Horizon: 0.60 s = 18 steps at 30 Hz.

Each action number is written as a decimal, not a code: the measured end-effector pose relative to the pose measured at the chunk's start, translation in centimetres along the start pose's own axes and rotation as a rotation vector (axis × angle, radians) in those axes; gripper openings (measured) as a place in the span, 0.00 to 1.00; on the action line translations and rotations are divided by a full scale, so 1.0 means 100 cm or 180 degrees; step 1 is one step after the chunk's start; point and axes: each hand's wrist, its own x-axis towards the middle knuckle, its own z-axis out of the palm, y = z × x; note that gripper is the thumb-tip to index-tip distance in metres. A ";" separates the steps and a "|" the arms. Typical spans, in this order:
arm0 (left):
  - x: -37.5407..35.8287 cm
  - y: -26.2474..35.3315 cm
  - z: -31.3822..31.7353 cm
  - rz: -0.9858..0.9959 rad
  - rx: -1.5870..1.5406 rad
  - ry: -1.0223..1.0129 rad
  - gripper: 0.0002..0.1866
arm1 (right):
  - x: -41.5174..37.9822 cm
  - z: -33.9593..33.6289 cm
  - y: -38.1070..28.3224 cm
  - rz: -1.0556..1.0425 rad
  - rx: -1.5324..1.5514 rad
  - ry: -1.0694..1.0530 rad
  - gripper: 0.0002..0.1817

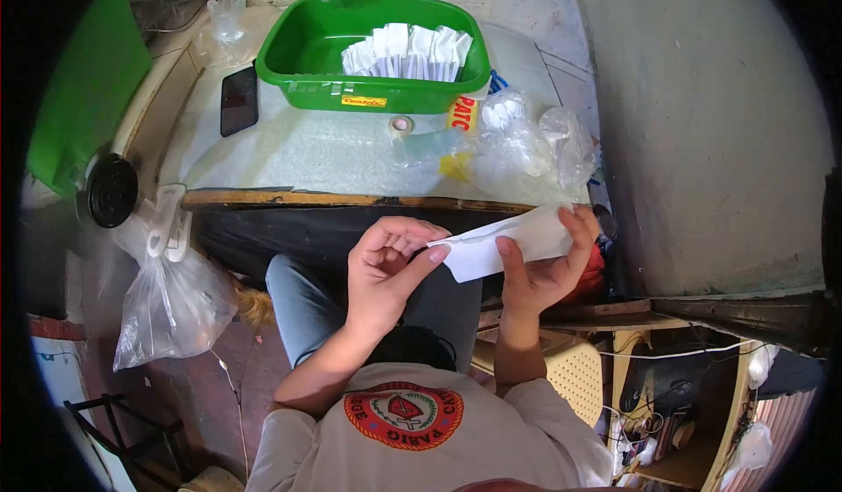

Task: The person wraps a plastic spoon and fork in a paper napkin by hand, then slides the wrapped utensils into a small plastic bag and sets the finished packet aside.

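A folded white paper [487,246], long and narrow like a small sleeve or envelope, is held over my lap in front of the table edge. My left hand [386,268] pinches its left end between thumb and fingers. At the other end my right hand [545,273] grips it, thumb on the near side and fingers around the far right corner. Along the upper edge a fold stands slightly apart. Beyond my hands, on the table, a green plastic basin [307,93] holds a row of similar white folded papers [408,52].
On the table lie a black phone [239,102], a tape roll [401,124] and clear plastic bags [526,146]. A plastic bag [171,303] hangs at the table's left. A grey wall [702,124] rises on the right, above a wooden shelf with cables.
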 end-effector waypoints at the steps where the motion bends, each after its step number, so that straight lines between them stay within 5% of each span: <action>1: -0.001 0.000 0.000 0.0023 0.0035 -0.0008 0.14 | 0.000 0.000 0.000 0.0001 0.0001 -0.0003 0.37; 12: 0.000 0.008 0.007 0.0144 0.0358 -0.0274 0.10 | 0.005 0.004 -0.008 -0.0038 -0.0112 -0.0144 0.36; 18: 0.008 0.023 0.005 0.0515 0.1913 -0.0897 0.12 | 0.006 0.004 -0.009 -0.0116 -0.0143 -0.0160 0.36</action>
